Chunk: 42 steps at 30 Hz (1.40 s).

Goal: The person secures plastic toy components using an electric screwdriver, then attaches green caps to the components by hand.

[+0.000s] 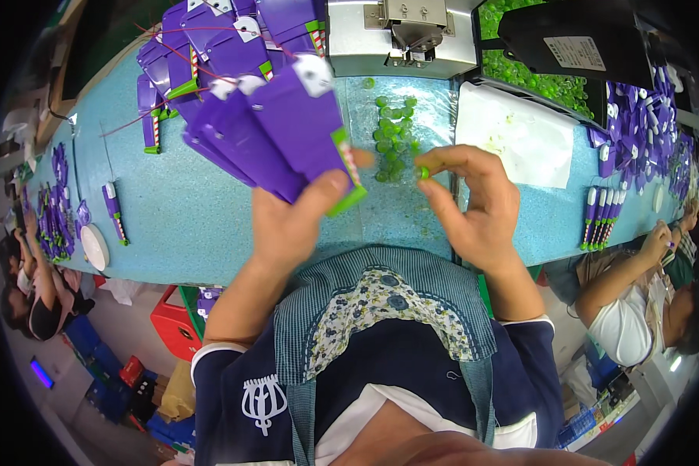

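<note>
My left hand (299, 213) grips a fanned bunch of flat purple plastic pieces (287, 116), each with a white tip; a green end and a red-and-white striped edge show on the front one. Its thumb lies across the front piece near the green end. To the right, my right hand (478, 198) pinches a small green bead-like piece (422, 172) between thumb and forefinger, a short way from the bunch. Between and beyond my hands, several loose green pieces (394, 128) lie scattered on the blue table (233, 237).
A pile of purple pieces (213, 46) with thin red strings lies at the far left. A metal machine (396, 39) stands straight ahead. White paper (515, 132) and a bin of green pieces (575, 92) are to its right. Co-workers sit at both sides; one person's hand (656, 242) is at right.
</note>
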Available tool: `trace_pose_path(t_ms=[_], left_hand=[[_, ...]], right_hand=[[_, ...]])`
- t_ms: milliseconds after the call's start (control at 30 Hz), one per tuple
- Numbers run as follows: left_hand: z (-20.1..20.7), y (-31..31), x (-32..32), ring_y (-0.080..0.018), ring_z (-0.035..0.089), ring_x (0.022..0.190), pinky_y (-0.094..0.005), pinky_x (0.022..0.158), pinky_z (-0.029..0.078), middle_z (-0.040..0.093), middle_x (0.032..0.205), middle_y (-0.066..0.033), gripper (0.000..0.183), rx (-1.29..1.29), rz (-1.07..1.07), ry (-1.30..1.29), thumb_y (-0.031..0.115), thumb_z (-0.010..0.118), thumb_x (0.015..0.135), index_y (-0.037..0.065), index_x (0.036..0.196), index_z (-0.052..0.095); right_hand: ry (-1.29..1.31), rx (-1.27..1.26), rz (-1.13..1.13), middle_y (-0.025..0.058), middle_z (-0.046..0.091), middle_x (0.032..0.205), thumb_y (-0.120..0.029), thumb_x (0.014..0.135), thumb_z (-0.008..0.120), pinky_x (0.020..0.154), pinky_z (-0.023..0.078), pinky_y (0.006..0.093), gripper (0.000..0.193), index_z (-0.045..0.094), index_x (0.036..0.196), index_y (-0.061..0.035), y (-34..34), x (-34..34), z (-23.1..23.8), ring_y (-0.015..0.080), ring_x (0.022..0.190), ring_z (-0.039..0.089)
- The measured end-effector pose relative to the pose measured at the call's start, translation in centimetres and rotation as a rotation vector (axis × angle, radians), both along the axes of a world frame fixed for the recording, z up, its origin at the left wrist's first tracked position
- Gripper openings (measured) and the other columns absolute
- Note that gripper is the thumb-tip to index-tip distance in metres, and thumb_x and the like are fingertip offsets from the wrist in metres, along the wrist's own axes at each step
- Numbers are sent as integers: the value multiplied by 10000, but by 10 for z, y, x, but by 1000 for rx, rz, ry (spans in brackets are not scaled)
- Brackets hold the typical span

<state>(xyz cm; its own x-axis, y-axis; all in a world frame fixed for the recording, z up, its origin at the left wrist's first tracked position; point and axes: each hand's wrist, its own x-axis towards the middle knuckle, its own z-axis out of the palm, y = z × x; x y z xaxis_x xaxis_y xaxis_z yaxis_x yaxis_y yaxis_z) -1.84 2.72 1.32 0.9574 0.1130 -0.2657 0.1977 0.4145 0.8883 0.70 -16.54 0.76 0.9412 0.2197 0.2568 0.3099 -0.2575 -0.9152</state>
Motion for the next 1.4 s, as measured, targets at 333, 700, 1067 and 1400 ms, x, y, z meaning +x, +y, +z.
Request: trace_pose_path(t_ms=[333, 700, 1067, 1400], left_hand=[[-2, -27, 0, -80, 582, 812, -230, 703, 481, 634, 910, -15, 254, -239, -207, 178, 45, 720, 796, 25, 1027, 618], [-14, -27, -5, -153, 606, 846, -308, 712, 506, 617, 1001, -48, 302, -120, -123, 150, 91, 618, 880, 50, 1167, 532], [-13, -35, -2, -173, 593, 749, -312, 623, 496, 611, 942, -79, 294, -145, -112, 178, 138, 624, 876, 32, 1133, 530], [-10, -35, -4, -122, 607, 807, -248, 701, 487, 640, 937, -38, 222, 174, -231, -83, 29, 656, 843, 5, 1059, 612]], right_hand=[[-129, 42, 67, 146, 645, 898, 54, 704, 714, 636, 495, 329, 323, 572, 994, 34, -2, -11, 5, 265, 742, 616], [-232, -497, -318, 102, 639, 898, -25, 729, 685, 717, 464, 372, 155, 625, 873, -19, -71, 20, 5, 276, 820, 589], [-304, -978, -474, 20, 611, 908, -102, 714, 707, 758, 367, 370, 136, 633, 823, -68, -121, 50, -27, 239, 883, 522], [-121, -391, -276, 78, 631, 970, -33, 746, 690, 801, 415, 315, 140, 650, 879, -24, -77, 15, 10, 213, 891, 536]])
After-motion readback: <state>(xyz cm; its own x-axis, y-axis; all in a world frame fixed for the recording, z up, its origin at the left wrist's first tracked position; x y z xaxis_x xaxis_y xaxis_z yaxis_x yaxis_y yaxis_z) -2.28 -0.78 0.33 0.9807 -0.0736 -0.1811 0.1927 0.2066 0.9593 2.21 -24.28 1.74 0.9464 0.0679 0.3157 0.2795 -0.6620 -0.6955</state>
